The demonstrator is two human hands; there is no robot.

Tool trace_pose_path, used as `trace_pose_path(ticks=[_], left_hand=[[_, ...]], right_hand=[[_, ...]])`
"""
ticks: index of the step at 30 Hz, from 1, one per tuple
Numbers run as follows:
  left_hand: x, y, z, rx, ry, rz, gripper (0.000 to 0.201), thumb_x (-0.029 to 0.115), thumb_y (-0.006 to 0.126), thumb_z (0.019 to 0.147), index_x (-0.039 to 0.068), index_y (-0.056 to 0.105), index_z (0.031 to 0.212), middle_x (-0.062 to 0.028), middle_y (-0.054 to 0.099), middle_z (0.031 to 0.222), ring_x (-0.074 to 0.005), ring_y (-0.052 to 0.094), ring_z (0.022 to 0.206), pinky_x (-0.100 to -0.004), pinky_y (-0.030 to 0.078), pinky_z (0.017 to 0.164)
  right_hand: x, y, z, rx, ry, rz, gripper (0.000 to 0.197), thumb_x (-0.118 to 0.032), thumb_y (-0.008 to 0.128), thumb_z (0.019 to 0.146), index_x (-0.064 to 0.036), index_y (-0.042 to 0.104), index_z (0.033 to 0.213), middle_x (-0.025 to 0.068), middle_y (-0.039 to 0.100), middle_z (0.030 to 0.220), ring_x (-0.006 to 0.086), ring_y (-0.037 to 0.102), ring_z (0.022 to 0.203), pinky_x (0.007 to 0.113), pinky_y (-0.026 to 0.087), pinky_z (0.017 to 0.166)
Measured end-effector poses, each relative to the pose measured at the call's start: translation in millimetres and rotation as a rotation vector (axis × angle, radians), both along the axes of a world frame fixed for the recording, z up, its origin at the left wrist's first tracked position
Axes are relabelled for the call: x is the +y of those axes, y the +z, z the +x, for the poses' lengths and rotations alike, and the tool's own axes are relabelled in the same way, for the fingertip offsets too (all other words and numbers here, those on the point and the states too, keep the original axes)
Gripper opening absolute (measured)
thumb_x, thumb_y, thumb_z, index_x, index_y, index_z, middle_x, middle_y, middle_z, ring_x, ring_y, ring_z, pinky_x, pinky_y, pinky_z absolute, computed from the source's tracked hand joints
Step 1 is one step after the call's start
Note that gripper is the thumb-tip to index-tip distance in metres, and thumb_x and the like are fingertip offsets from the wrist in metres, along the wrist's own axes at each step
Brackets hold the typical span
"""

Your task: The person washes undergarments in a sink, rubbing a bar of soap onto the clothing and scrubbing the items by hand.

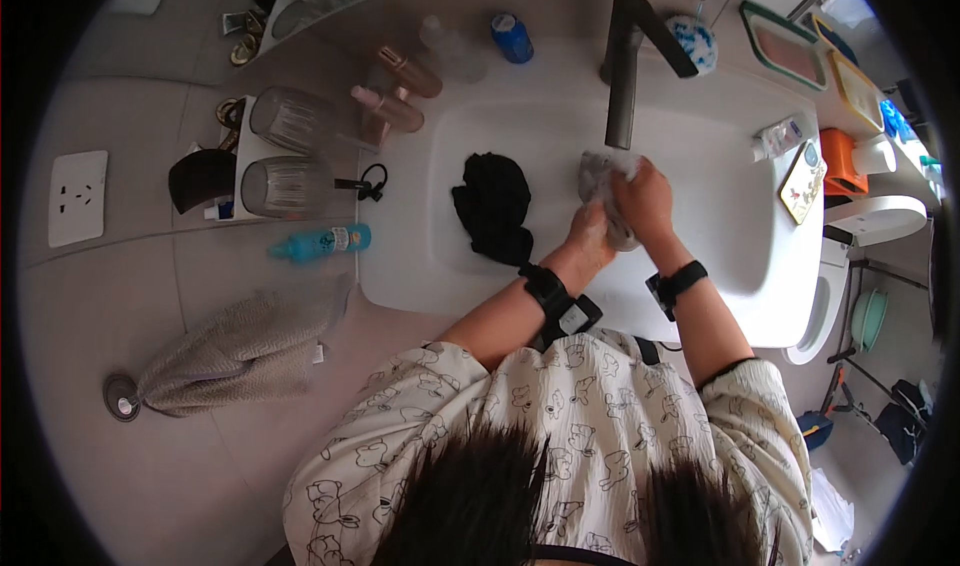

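Both hands are closed on a wet-looking, light grey piece of cloth (597, 174) over the white sink (400, 276). My left hand (590, 238) grips its lower part, while my right hand (645, 201) is wrapped round it from the right, a little higher. The cloth is bunched up, so I cannot tell what kind of item it is. Right above it is the spout of a dark grey tap (622, 96). A crumpled black cloth (492, 206) lies in the basin to the left, apart from my hands.
A blue can (512, 39) and pinkish bottles (400, 91) stand along the sink's back left. At the right rim lie a white tube (780, 138) and a patterned flat case (803, 184). Left are two clear cups (285, 187), a blue bottle (322, 243) and a hanging towel (240, 356).
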State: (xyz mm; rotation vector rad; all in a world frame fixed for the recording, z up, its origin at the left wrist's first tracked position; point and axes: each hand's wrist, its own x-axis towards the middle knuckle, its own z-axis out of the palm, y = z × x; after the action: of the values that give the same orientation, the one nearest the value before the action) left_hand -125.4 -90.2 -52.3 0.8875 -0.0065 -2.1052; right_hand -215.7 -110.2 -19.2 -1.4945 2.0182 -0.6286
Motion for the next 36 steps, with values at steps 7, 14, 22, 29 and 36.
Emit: trace_pose_path(ticks=[7, 14, 22, 29, 36], left_hand=[[0, 46, 11, -0.151, -0.096, 0.203, 0.044, 0.045, 0.031, 0.091, 0.013, 0.044, 0.117, -0.0064, 0.052, 0.111, -0.0188, 0.051, 0.103, -0.0339, 0.041, 0.089], [-1, 26, 23, -0.333, -0.174, 0.079, 0.05, 0.05, 0.034, 0.088, 0.01, 0.047, 0.113, -0.007, 0.054, 0.108, -0.0196, 0.051, 0.102, -0.0325, 0.042, 0.088], [17, -7, -21, -0.366, -0.066, 0.021, 0.041, 0.033, 0.031, 0.09, 0.009, 0.039, 0.122, -0.0085, 0.047, 0.119, -0.0212, 0.048, 0.109, -0.036, 0.043, 0.089], [-4, -23, 14, -0.072, -0.134, 0.116, 0.044, 0.039, 0.028, 0.091, 0.01, 0.04, 0.122, -0.0095, 0.047, 0.12, -0.0239, 0.049, 0.108, -0.0382, 0.042, 0.091], [-19, 23, 5, -0.138, -0.223, -0.035, 0.042, 0.042, 0.046, 0.087, 0.009, 0.048, 0.112, -0.0053, 0.054, 0.106, -0.019, 0.054, 0.097, -0.0342, 0.045, 0.085]], right_hand=[[9, 1, 10, -0.062, 0.071, 0.007, 0.033, -0.027, 0.057, 0.073, 0.0016, 0.055, 0.09, 0.0249, 0.057, 0.091, 0.0396, 0.056, 0.084, 0.042, 0.046, 0.073], [41, -14, 18, -0.271, 0.014, -0.174, 0.039, -0.021, 0.059, 0.073, -0.0004, 0.054, 0.105, 0.02, 0.052, 0.103, 0.0374, 0.053, 0.092, 0.042, 0.043, 0.08], [-1, -21, -21, -0.071, -0.107, 0.055, 0.032, -0.028, 0.063, 0.071, -0.0036, 0.056, 0.091, 0.0186, 0.061, 0.081, 0.036, 0.058, 0.079, 0.042, 0.047, 0.068], [30, -26, 15, -0.013, 0.058, 0.031, 0.029, -0.028, 0.062, 0.071, -0.0072, 0.056, 0.091, 0.0178, 0.06, 0.084, 0.0365, 0.057, 0.08, 0.044, 0.047, 0.068], [20, -69, -58, 0.069, 0.245, -0.091, 0.021, -0.014, 0.055, 0.074, -0.0042, 0.058, 0.092, 0.0098, 0.055, 0.106, 0.0331, 0.05, 0.099, 0.036, 0.042, 0.082]])
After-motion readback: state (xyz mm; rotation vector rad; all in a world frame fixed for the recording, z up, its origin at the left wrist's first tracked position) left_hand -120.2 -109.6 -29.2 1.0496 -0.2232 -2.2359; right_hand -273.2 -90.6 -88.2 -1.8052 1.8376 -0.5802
